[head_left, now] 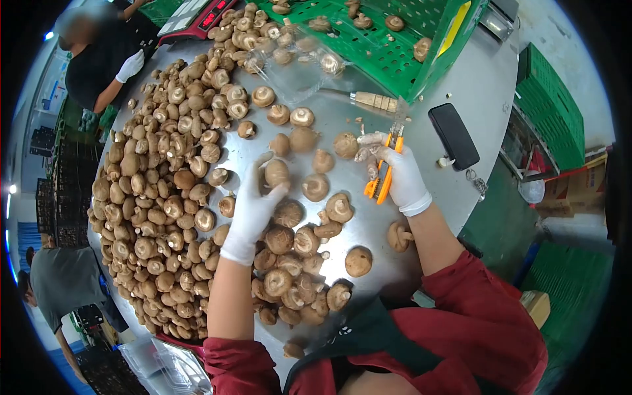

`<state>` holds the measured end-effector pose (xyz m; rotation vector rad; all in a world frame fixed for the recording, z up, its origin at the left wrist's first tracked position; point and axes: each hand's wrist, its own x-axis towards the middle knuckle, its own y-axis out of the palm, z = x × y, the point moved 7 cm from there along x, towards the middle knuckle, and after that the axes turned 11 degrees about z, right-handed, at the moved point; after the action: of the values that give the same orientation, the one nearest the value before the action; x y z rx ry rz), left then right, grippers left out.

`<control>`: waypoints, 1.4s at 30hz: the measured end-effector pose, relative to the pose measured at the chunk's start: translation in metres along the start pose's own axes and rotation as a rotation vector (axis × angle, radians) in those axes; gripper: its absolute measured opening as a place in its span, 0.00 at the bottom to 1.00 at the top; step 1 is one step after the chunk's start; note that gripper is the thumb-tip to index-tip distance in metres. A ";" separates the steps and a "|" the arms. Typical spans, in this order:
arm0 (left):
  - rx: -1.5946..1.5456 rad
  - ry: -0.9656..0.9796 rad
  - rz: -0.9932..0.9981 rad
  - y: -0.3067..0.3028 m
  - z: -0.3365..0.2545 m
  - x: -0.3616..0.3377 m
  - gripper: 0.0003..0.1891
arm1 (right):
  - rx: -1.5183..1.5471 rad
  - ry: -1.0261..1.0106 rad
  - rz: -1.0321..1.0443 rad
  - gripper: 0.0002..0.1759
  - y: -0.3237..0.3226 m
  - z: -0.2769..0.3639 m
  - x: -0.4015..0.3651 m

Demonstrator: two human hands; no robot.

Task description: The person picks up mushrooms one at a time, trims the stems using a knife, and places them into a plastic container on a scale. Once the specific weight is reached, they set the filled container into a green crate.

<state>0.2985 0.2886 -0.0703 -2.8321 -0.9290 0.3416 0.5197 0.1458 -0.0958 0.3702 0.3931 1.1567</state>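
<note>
My white-gloved left hand (253, 204) has its fingers around a brown shiitake mushroom (276, 172), over the loose mushrooms mid-table. To the right, my gloved right hand (403, 176), its fingertips dirty, grips orange-handled snips (384, 176). Their blades point away from me, close to a wood-handled knife (375, 101) lying on the metal table. Several single mushrooms lie between my hands, among them a round one (315, 187) with its cap underside up. A cluster of mushrooms (277, 283) sits nearer to me, below my left hand.
A large heap of shiitake (158, 210) covers the table's left side. At the back stand a green crate (388, 59) with mushrooms, a clear plastic box (296, 66) and a red scale (197, 18). A black phone (454, 136) lies right. A gloved co-worker (105, 56) stands far left.
</note>
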 end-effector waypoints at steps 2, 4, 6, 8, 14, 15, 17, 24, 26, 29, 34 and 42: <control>-0.596 -0.143 0.154 0.006 -0.001 -0.017 0.27 | -0.015 -0.001 0.006 0.16 0.002 0.000 -0.001; -1.040 -0.078 0.126 0.006 0.009 -0.027 0.29 | -0.024 0.005 0.016 0.17 0.008 0.002 -0.002; -1.191 -0.057 0.281 0.009 0.007 -0.035 0.29 | -0.013 0.016 0.034 0.17 0.009 0.000 -0.001; -1.280 -0.058 0.321 0.010 0.006 -0.041 0.29 | -0.023 0.012 0.046 0.18 0.007 -0.001 -0.001; -1.280 -0.130 0.261 0.011 0.014 -0.046 0.30 | -0.028 0.009 0.045 0.19 0.004 -0.005 0.001; -1.263 -0.097 0.248 0.008 0.010 -0.046 0.29 | -0.027 0.017 0.046 0.19 0.005 -0.004 0.000; -1.232 -0.035 0.220 0.002 -0.004 -0.046 0.29 | -0.025 0.023 0.056 0.19 0.006 -0.004 0.000; 0.072 -0.104 -0.030 -0.050 -0.033 -0.048 0.06 | -0.040 0.019 0.107 0.19 0.008 -0.004 0.001; 0.575 0.052 0.149 -0.011 -0.066 -0.041 0.12 | -0.048 0.021 0.105 0.19 0.009 -0.002 0.001; 1.176 0.070 0.364 0.026 -0.045 -0.039 0.28 | -0.047 0.017 0.108 0.18 0.010 -0.002 0.001; 0.339 -0.084 0.319 0.004 -0.023 -0.034 0.28 | -0.037 0.023 0.108 0.17 0.009 -0.002 0.001; -0.424 -0.165 0.258 -0.002 -0.025 -0.057 0.33 | -0.057 0.025 0.110 0.17 0.009 -0.003 0.002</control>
<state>0.2595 0.2543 -0.0364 -3.3714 -0.7336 0.4612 0.5114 0.1510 -0.0947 0.3312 0.3639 1.2785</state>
